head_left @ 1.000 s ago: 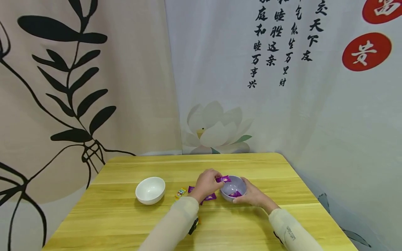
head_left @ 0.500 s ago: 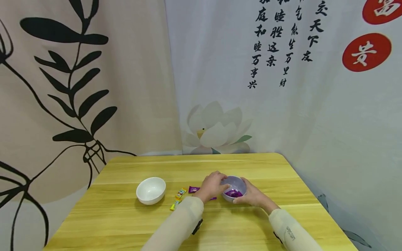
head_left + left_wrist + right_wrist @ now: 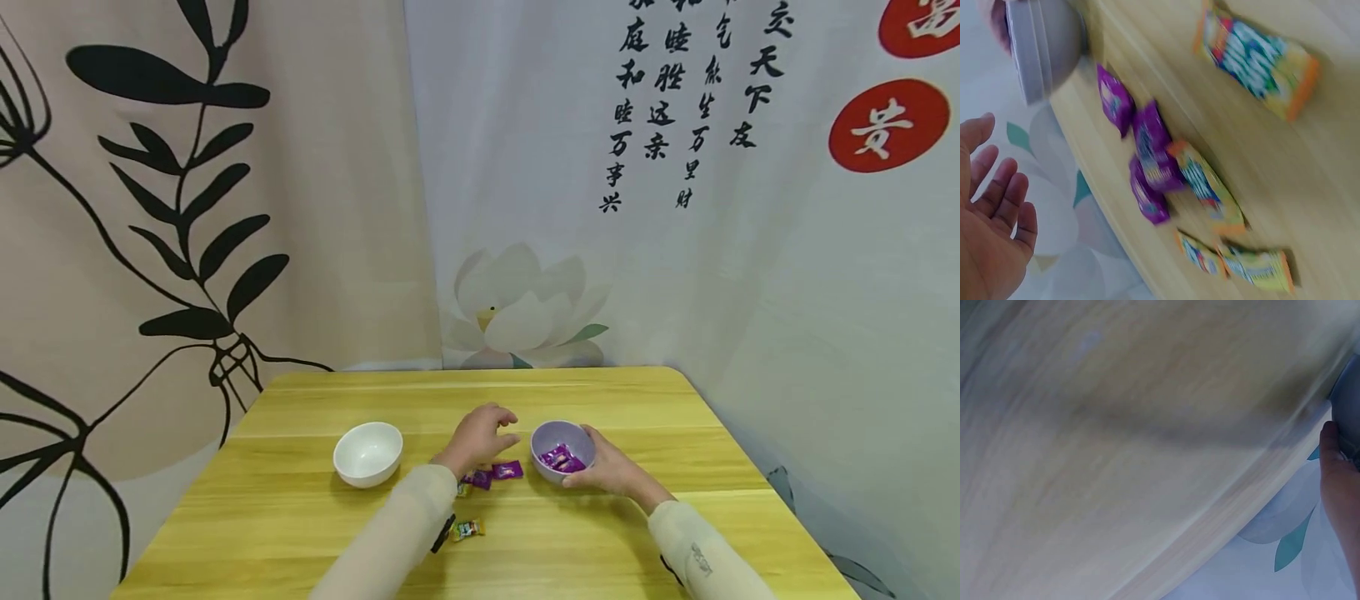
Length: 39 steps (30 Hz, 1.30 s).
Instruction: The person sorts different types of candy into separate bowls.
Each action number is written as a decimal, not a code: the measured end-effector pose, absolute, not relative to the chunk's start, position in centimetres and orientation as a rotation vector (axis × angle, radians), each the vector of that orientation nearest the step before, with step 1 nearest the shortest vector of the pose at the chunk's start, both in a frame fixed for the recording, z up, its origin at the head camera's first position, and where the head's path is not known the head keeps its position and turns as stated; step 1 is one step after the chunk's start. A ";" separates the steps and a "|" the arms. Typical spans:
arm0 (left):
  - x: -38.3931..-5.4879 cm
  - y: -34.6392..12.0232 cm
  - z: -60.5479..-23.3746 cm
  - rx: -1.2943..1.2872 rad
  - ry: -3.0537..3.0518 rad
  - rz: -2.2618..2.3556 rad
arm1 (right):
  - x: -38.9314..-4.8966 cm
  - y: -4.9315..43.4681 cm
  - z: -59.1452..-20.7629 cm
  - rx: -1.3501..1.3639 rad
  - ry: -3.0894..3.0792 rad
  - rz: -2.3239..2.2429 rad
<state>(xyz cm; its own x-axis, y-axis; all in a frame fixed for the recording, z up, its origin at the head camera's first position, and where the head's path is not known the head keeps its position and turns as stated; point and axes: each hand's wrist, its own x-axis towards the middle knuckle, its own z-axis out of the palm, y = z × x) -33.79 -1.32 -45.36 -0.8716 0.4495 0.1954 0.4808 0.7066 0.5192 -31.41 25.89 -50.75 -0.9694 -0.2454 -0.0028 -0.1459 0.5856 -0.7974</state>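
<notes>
Purple candies (image 3: 507, 470) lie loose near the middle of the wood-grain surface (image 3: 585, 550); others lie inside the lilac bowl (image 3: 558, 432), nearer the right edge. Right hand (image 3: 615, 467) grips that bowl, fingers and thumb clamped on its side. Left hand (image 3: 478, 439) has just backed off, fingers apart, nothing held: another one delivered, some still outside. White bowl (image 3: 368, 454) sits toward left edge. Beyond far edge: printed cloth (image 3: 360, 208), pale lotus (image 3: 525, 325).

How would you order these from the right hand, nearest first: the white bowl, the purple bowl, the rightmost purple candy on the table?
In the head view:
1. Purple bowl: gripped by the right hand.
2. Purple candy: left of that bowl.
3. White bowl: farthest left.
</notes>
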 end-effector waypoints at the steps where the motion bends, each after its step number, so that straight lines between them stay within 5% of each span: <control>1: -33.8 -1.7 -45.4 -0.772 -2.854 -0.913 | -31.4 25.9 -50.8 -0.329 2.698 -1.337; 23: -33.7 -8.5 -48.3 -0.775 -2.891 -0.991 | -31.4 25.9 -51.1 -0.317 2.691 -1.341; 39: -33.0 -9.2 -50.2 -0.794 -2.925 -0.976 | -31.1 25.9 -50.6 -0.324 2.691 -1.335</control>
